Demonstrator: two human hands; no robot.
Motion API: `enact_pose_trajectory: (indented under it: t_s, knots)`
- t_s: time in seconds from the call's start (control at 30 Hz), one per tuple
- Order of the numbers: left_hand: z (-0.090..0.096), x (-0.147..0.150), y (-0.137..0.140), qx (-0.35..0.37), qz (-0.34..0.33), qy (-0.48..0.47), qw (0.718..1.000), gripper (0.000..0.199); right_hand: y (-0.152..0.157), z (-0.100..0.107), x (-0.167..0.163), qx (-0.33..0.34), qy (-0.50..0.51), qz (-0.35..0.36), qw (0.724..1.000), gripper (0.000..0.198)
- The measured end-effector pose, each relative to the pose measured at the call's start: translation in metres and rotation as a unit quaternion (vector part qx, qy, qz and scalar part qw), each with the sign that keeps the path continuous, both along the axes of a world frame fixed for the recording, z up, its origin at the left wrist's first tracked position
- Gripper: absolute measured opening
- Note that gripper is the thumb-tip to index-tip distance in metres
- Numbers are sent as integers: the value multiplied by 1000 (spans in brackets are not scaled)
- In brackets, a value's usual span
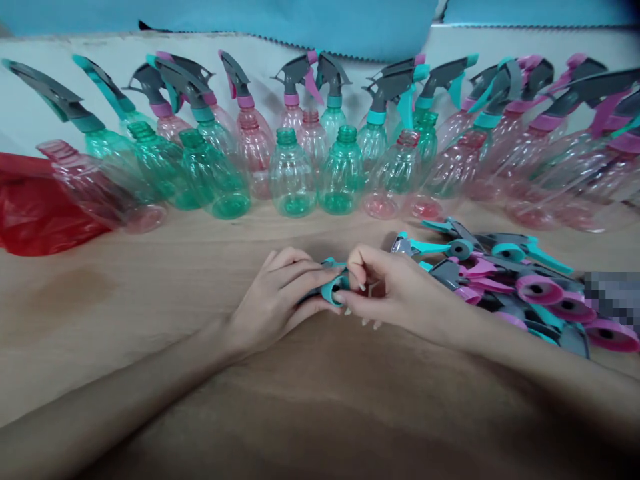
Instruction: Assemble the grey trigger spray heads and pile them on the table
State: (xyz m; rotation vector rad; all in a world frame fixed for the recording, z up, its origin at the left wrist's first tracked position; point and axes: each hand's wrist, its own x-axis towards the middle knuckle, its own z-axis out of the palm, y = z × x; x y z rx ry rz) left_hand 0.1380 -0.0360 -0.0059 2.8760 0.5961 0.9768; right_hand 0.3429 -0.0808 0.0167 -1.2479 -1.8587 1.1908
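My left hand (280,293) is wrapped around a grey spray trigger head with a teal collar (328,291). The collar's open end points to the right, toward my other hand. My right hand (395,290) is closed beside it, with the thumb tip at the collar's rim and the fingers curled. What lies within those curled fingers is too small and blurred to make out. Just beyond my right hand lies a pile of loose trigger heads, some with pink collars (540,290) and others with teal ones (509,252).
Behind my hands stand open bottles, such as a green bottle (343,173) and a pink one (390,177). Bottles fitted with trigger heads (383,90) form the row at the wall. A red plastic bag (45,207) lies at the left on the wooden table (200,247).
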Motion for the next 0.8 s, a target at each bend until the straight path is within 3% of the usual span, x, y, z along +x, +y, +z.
enact_pose_trajectory:
  t_s: [0.13, 0.37, 0.63, 0.8]
  knots:
    - [0, 0, -1, 52, -2, 5, 999, 30, -2, -3, -2, -105, 96, 7, 990, 27]
    - [-2, 1, -1, 114, 2, 13, 993, 29, -5, -4, -8, -153, 106, -25, 982, 27]
    - [0, 2, -5, 129, 6, 24, 991, 27, -18, -11, -17, -18, 60, -91, 994, 23]
    - [0, 3, -6, 129, 9, 49, 990, 27, -15, -13, -16, -16, 26, -98, 995, 19]
